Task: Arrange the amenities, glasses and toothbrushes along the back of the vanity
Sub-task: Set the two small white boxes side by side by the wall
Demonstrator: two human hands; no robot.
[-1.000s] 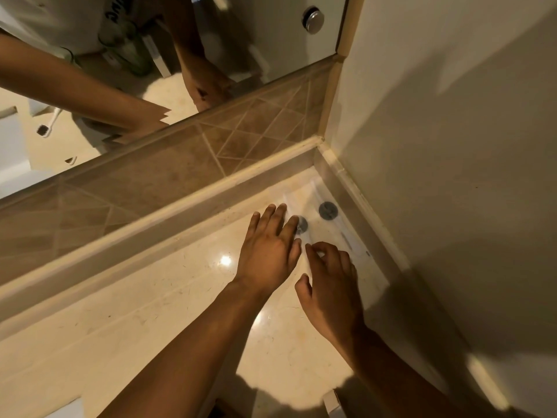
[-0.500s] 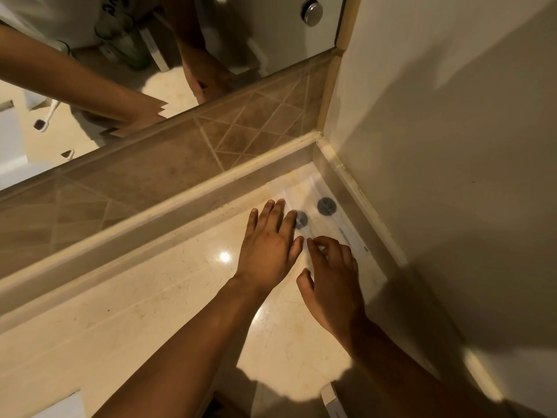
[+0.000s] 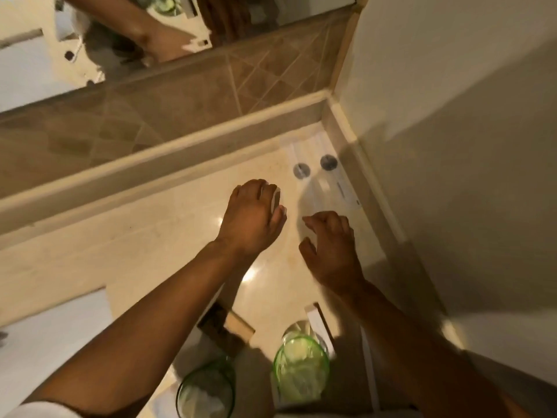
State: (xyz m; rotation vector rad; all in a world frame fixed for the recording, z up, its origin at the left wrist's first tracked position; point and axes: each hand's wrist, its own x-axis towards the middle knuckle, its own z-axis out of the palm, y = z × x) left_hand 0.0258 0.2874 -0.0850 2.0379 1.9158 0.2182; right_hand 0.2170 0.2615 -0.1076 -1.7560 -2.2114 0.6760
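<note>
Two clear-wrapped toothbrush packets lie side by side in the back right corner of the vanity (image 3: 168, 236), one (image 3: 300, 170) left of the other (image 3: 328, 162), each with a round grey mark. My left hand (image 3: 251, 218) hovers just short of them with its fingers loosely curled and nothing seen in it. My right hand (image 3: 330, 248) is beside it, fingers bent and apart, empty. Two green glasses stand near the front edge, one (image 3: 301, 371) under my right forearm, the other (image 3: 206, 390) under my left.
A brown and cream amenity box (image 3: 226, 325) and a narrow white box (image 3: 316, 319) lie between the glasses and my hands. The white sink (image 3: 45, 345) is at lower left. A tiled backsplash (image 3: 180, 104) and mirror run behind; a wall (image 3: 452, 146) closes the right side.
Both hands have lifted off the packets and drawn back toward me, fingers curling. The view has tipped down, bringing the glasses and boxes into sight.
</note>
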